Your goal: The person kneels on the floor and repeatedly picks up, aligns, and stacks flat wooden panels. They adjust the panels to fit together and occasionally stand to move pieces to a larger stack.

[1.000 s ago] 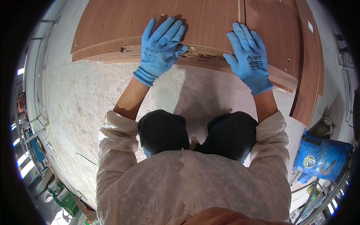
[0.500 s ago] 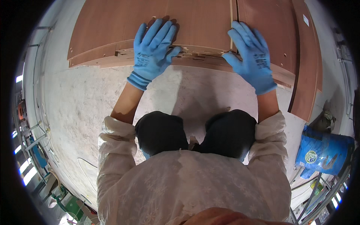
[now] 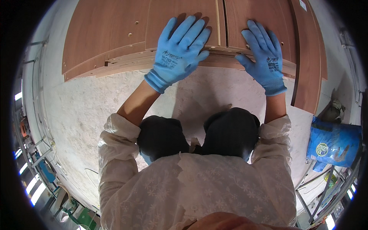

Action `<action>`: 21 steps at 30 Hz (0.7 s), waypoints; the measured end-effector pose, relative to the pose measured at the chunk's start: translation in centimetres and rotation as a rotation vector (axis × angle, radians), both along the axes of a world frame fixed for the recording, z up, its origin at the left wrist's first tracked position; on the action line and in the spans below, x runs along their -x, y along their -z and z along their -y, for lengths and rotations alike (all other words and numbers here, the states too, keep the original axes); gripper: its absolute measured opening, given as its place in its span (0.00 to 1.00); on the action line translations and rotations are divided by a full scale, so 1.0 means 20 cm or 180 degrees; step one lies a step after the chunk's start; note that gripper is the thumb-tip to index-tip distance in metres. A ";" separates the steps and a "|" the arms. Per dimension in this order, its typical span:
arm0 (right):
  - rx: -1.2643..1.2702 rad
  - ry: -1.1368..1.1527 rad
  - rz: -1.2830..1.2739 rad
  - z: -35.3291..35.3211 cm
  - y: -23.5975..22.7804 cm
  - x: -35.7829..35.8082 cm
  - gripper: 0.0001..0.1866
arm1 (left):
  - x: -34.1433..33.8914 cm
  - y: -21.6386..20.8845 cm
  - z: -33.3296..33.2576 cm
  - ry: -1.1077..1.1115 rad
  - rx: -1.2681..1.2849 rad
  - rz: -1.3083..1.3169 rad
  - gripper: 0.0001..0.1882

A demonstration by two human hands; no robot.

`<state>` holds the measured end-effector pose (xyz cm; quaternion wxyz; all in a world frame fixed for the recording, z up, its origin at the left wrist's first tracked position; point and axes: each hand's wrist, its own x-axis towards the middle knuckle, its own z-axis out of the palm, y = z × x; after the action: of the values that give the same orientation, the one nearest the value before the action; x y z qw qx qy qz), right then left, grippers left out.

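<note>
Reddish-brown laminated boards (image 3: pixel 180 27) lie stacked flat on the pale floor (image 3: pixel 88 111), their raw light edges facing the person. The left hand (image 3: pixel 178 51), in a blue glove, rests spread and flat on the top board, fingers fanned forward and the palm over the near edge, gripping nothing. The right hand (image 3: pixel 264 53), gloved the same, lies open with fingers splayed on the neighbouring board (image 3: pixel 260 19), across a narrow seam from the left. Both palms seem pressed down at the edge, probably to steady or align the stack, since the lower boards jut out unevenly beneath the left hand. Beyond the right hand a narrower board (image 3: pixel 306 61) runs alongside. Nearer the body, below both wrists, are the person's dark knees (image 3: pixel 230 130). Further right of the right hand sits a blue sack (image 3: pixel 333 142).
</note>
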<state>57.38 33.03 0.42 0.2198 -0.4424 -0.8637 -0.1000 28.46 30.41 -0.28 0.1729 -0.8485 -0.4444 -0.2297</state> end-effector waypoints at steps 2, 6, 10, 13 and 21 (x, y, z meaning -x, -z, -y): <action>-0.0062 0.0007 -0.0050 0.00 0.02 0.00 0.39 | -0.04 0.01 -0.03 0.0110 -0.0043 0.0049 0.29; -0.0080 0.0073 -0.0101 -0.01 0.05 0.01 0.37 | -0.08 0.03 -0.06 -0.0099 0.0143 -0.0129 0.33; -0.0229 0.0110 -0.0108 -0.01 0.08 0.01 0.35 | -0.09 0.05 -0.07 -0.0025 -0.0040 0.0029 0.34; -0.0199 0.0051 -0.0198 -0.01 0.09 0.01 0.31 | -0.09 0.07 -0.07 -0.0053 -0.0090 0.0001 0.34; -0.0385 -0.0097 -0.0255 -0.03 0.09 0.01 0.30 | -0.09 0.10 -0.08 -0.0043 -0.0151 0.0031 0.35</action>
<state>57.19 33.59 -1.46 0.2821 -0.4188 -0.8532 -0.1309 30.19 32.01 -2.20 0.1923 -0.8400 -0.4454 -0.2430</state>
